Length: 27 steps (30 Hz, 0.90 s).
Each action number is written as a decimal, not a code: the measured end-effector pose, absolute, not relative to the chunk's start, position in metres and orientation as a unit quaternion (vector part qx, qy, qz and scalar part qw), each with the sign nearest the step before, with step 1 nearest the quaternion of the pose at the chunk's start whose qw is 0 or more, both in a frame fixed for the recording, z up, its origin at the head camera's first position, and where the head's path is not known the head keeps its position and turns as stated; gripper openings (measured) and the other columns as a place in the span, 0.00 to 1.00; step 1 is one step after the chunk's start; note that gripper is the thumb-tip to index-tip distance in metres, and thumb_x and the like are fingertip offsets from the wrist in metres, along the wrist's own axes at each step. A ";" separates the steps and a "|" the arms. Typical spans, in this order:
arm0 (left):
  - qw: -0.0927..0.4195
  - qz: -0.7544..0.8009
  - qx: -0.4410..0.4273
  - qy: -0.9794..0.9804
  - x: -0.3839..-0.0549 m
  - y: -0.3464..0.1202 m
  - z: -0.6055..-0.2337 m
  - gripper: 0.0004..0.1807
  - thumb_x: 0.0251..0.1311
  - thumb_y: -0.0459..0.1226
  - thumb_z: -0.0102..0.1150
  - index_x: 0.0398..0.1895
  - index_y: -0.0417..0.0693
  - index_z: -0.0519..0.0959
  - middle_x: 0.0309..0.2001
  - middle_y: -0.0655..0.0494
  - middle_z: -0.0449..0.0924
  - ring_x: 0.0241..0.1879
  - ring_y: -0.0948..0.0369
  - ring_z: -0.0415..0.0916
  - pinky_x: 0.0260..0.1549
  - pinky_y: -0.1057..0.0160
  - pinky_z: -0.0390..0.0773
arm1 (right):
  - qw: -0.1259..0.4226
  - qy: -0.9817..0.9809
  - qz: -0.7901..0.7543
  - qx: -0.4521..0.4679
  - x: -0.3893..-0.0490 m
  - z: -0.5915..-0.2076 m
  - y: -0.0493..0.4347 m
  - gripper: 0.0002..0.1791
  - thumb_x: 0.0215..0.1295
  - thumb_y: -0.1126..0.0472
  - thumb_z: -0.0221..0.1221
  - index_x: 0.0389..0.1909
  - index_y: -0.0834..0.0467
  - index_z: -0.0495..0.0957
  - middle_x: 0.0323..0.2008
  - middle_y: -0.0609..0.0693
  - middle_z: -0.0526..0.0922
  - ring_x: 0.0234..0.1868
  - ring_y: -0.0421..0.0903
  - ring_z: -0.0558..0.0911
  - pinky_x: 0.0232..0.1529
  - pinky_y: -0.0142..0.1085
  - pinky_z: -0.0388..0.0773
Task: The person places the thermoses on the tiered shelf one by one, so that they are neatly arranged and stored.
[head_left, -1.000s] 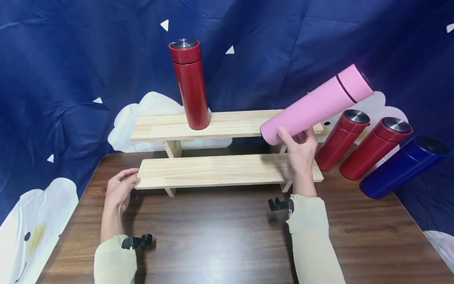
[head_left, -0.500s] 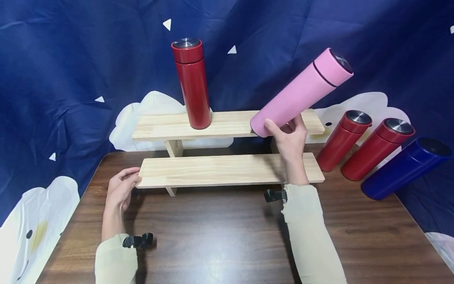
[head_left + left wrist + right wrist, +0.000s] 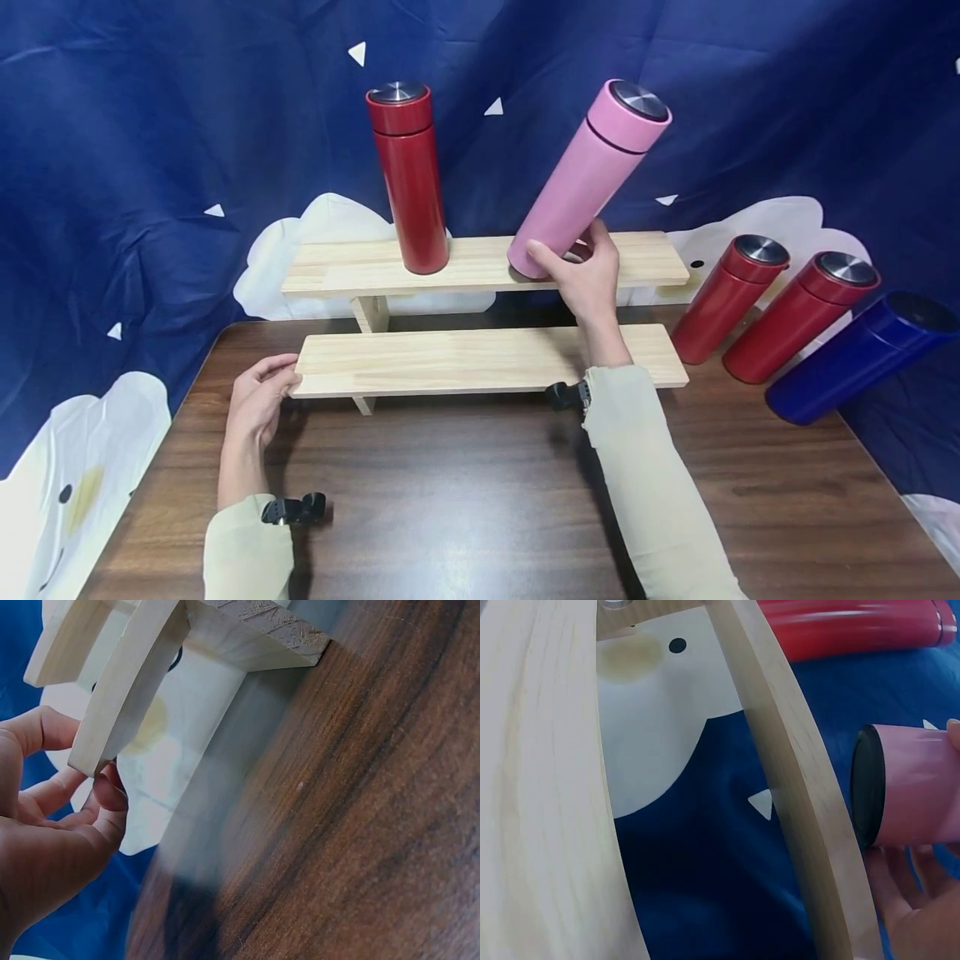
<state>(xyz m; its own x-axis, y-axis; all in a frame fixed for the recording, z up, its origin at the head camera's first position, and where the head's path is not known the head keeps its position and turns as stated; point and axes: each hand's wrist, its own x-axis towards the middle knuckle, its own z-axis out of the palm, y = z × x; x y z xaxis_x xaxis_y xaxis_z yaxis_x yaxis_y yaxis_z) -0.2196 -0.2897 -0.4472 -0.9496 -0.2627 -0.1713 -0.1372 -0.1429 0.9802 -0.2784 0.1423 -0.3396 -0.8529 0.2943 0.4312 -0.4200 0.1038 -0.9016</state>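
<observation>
My right hand point(image 3: 588, 275) grips a pink thermos bottle point(image 3: 588, 167) near its base. The bottle leans to the right, its steel lid up, its base close over the upper board point(image 3: 480, 260) of a two-step wooden shelf. In the right wrist view the bottle's dark bottom point(image 3: 867, 787) shows beside the upper board's edge point(image 3: 802, 802). My left hand point(image 3: 258, 400) pinches the left end of the lower board point(image 3: 450, 360); the left wrist view shows fingers point(image 3: 49, 727) against that board end point(image 3: 112, 720). A red thermos bottle point(image 3: 412, 183) stands upright on the upper board, left of the pink one.
Two more red thermos bottles point(image 3: 727, 300) and a blue thermos bottle point(image 3: 855, 358) stand on the table right of the shelf. Dark brown wood tabletop point(image 3: 450, 500) lies in front. A blue cloth point(image 3: 225, 108) with white shapes hangs behind.
My right hand has carried the pink thermos bottle leftward over the upper board, and the bottle has tipped more upright. The left hand keeps its place at the lower board's end.
</observation>
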 end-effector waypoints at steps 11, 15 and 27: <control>0.043 -0.721 0.154 -0.675 -0.219 -0.292 -0.446 0.18 0.58 0.20 0.53 0.52 0.30 0.75 0.35 0.59 0.81 0.36 0.67 0.77 0.34 0.73 0.78 | 0.256 -0.744 0.614 0.063 -0.298 -0.332 0.126 0.35 0.49 0.54 0.77 0.59 0.58 0.76 0.48 0.55 0.82 0.49 0.51 0.81 0.52 0.40 0.79; 0.034 -0.708 0.158 -0.687 -0.219 -0.293 -0.447 0.22 0.56 0.21 0.54 0.56 0.27 0.72 0.36 0.58 0.79 0.36 0.65 0.76 0.33 0.73 0.77 | 0.249 -0.764 0.592 0.062 -0.305 -0.333 0.122 0.36 0.49 0.53 0.77 0.59 0.57 0.76 0.48 0.55 0.82 0.49 0.50 0.81 0.50 0.39 0.78; 0.033 -0.712 0.150 -0.686 -0.223 -0.292 -0.445 0.24 0.54 0.20 0.54 0.57 0.26 0.72 0.35 0.58 0.79 0.34 0.65 0.74 0.31 0.73 0.74 | 0.256 -0.792 0.552 0.047 -0.311 -0.336 0.117 0.37 0.49 0.49 0.76 0.60 0.56 0.77 0.49 0.55 0.82 0.46 0.51 0.81 0.48 0.39 0.76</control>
<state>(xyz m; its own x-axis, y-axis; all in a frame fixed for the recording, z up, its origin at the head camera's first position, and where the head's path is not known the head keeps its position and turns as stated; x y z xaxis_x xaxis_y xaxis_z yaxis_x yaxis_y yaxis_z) -0.2231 -0.2918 -0.4453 -0.9528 -0.2526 -0.1685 -0.1590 -0.0578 0.9856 -0.3109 0.1169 -0.3360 -0.8647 0.2087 0.4568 -0.3567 0.3853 -0.8511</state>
